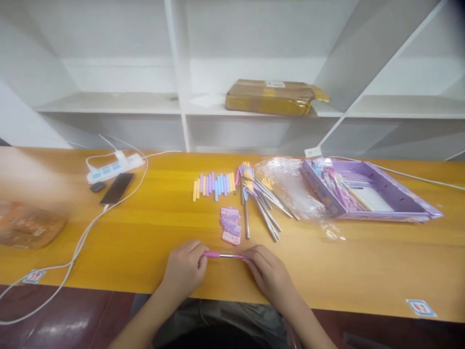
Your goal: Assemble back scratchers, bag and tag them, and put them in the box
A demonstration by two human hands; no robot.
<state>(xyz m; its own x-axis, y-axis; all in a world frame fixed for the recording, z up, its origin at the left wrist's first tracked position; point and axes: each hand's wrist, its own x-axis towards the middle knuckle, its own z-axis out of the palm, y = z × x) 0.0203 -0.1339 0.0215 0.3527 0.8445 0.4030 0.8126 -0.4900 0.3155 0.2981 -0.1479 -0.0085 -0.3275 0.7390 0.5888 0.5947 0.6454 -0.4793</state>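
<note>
A back scratcher with pink ends and a bare metal rod (227,255) spans my two hands low over the table's front edge. My left hand (187,266) is closed round its pink handle end. The fingers of my right hand (268,271) pinch the other pink end, mostly hidden by them. Just beyond lies a small fanned stack of pink and purple cards (230,225). Farther back are a row of yellow, purple and blue handle tubes (214,185) and a pile of metal rods with coloured hand-shaped heads (261,203).
A purple tray box (395,194) holds bagged scratchers at right, beside crumpled clear plastic bags (294,186). On the left are a phone (118,189), a power strip (115,167), white cables and an orange package (31,225). A taped carton (271,97) sits on the shelf.
</note>
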